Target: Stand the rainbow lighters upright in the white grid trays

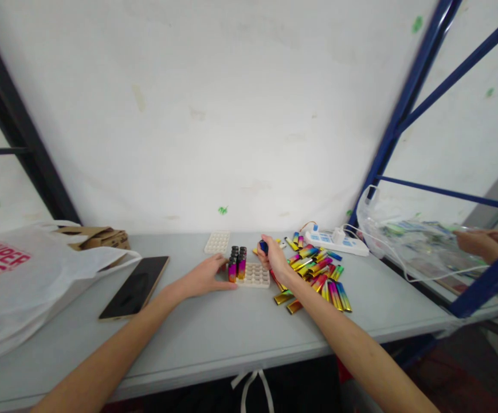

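Note:
My left hand [208, 276] lies at the left end of a cream tray with rows of holes [258, 275]. Its thumb and fingers are spread around that end; whether they touch the tray is unclear. Several shiny tubes with black tops [241, 265], coloured purple to gold, stand upright in the tray's left part. Above the tray's right end, my right hand [274, 259] is closed around a dark blue object [264, 247]. Only its rounded end shows; the fingers hide the rest. Right of this hand is a loose pile of metallic rainbow tubes [317, 269].
Another cream tray [217, 242] lies near the wall. A white power strip [343, 243] with cables sits behind the pile. On the left are a dark phone [136, 288], a white plastic bag [25, 275] and cardboard [102, 237]. Beyond the blue frame [397, 132] another person's hands [485, 242] show.

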